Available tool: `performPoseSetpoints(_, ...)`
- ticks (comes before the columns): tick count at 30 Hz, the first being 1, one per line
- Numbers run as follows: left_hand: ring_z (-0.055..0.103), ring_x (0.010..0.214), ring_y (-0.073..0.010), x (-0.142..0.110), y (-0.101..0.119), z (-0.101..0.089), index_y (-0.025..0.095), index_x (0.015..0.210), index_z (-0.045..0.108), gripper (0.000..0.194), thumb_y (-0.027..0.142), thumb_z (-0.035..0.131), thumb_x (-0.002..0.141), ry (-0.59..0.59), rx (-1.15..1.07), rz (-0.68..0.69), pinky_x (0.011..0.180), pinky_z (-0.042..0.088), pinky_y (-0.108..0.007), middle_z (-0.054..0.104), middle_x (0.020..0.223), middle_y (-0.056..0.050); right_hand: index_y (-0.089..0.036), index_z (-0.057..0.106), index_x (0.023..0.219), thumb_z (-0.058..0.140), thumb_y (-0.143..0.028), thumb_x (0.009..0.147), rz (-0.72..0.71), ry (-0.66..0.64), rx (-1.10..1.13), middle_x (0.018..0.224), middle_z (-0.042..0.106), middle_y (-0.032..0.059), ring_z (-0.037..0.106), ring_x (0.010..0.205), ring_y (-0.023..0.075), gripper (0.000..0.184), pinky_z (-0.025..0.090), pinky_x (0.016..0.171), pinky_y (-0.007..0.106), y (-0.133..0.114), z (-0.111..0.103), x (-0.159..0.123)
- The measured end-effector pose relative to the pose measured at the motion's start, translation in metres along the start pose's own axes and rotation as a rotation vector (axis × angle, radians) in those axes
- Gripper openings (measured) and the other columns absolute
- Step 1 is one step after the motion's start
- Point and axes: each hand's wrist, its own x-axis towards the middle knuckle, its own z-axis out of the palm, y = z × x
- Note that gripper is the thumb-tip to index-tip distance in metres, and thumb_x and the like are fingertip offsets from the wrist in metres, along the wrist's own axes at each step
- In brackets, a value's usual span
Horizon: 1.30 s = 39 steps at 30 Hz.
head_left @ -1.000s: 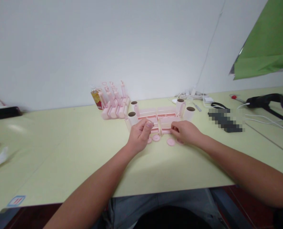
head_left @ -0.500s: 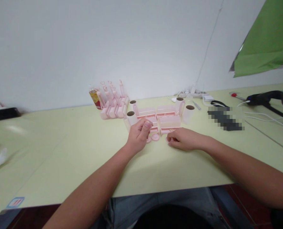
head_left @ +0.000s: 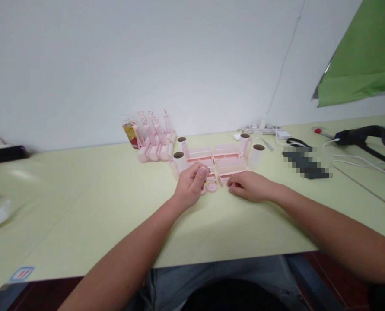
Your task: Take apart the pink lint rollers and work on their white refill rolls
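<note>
My left hand [head_left: 191,183] is closed, its thumb pressed on the curled fingers. Something small and shiny peeks out at the thumb tip, too small to name. My right hand [head_left: 246,185] bends down to the table, fingertips together at a pink disc [head_left: 226,184] that they mostly cover. Between the hands lies another round pink disc [head_left: 211,187]. Just beyond them are open pink plastic trays [head_left: 227,156] with clear pink covers. White rolls with brown cores, one a roll [head_left: 257,157] at the right, stand around the trays.
Pink lint-roller-like holders [head_left: 156,149] with upright handles stand in rows at the back left, by a yellow-labelled bottle [head_left: 130,133]. A power strip [head_left: 263,128] and cables run along the wall. A phone [head_left: 8,153] lies far left, a black strapped device [head_left: 367,136] far right.
My right hand has moved up very slightly, and the front right tray beside it sits at a slightly different angle. My left hand keeps its grip.
</note>
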Motion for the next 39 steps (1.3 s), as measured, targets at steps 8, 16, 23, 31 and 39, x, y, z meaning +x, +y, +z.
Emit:
performPoseSetpoints(8,0.065,0.071,-0.0127,0.001,0.011,0.01,0.019,0.104,0.048,0.042,0.054,0.062,0.088,-0.047,-0.49,0.031,0.064,0.051,-0.024,0.061,0.085,-0.001,-0.016,0.065,0.11,0.056,-0.038,0.095,-0.088,0.103,0.378,0.073,0.058,-0.0005,0.049,0.064,0.0124,0.028,0.035,0.061,0.024,-0.022,-0.002,-0.003)
performPoseSetpoints(16,0.069,0.094,-0.0184,0.002,0.013,0.016,0.019,0.103,0.046,0.036,0.044,0.067,0.088,0.016,-0.553,-0.013,0.084,0.055,-0.034,0.069,0.101,-0.007,-0.015,0.06,0.1,0.055,-0.049,0.095,-0.093,-0.044,0.83,0.073,0.053,-0.001,0.049,0.06,0.0111,0.035,0.04,0.054,0.023,-0.026,0.008,-0.002)
performPoseSetpoints(23,0.058,0.064,-0.0101,0.012,-0.005,-0.001,0.018,0.086,0.05,0.037,0.044,0.075,0.078,0.165,-0.267,-0.109,0.066,0.053,-0.026,0.058,0.073,0.004,-0.015,0.055,0.077,0.045,-0.06,0.096,-0.065,-0.031,0.908,0.06,0.053,-0.0012,0.048,0.052,0.0101,0.05,0.039,0.051,0.023,-0.012,0.003,-0.002)
performPoseSetpoints(31,0.058,0.11,-0.0247,0.008,0.007,-0.006,0.016,0.112,0.061,0.028,0.037,0.056,0.093,-0.064,0.713,0.279,0.095,0.045,-0.042,0.064,0.115,-0.011,-0.016,0.051,0.064,0.047,-0.065,0.093,0.107,-0.029,0.927,0.049,0.047,-0.0037,0.043,0.04,0.0084,0.057,0.034,0.044,0.023,-0.005,0.002,0.0)
performPoseSetpoints(39,0.062,0.097,-0.0254,-0.011,0.029,0.022,0.016,0.107,0.056,0.027,0.038,0.042,0.099,-0.476,1.009,0.225,0.081,0.048,-0.038,0.066,0.104,-0.01,-0.016,0.05,0.06,0.047,-0.062,0.094,0.043,-0.128,0.916,0.048,0.047,-0.0033,0.043,0.042,0.0085,0.057,0.033,0.045,0.023,-0.013,0.006,-0.003)
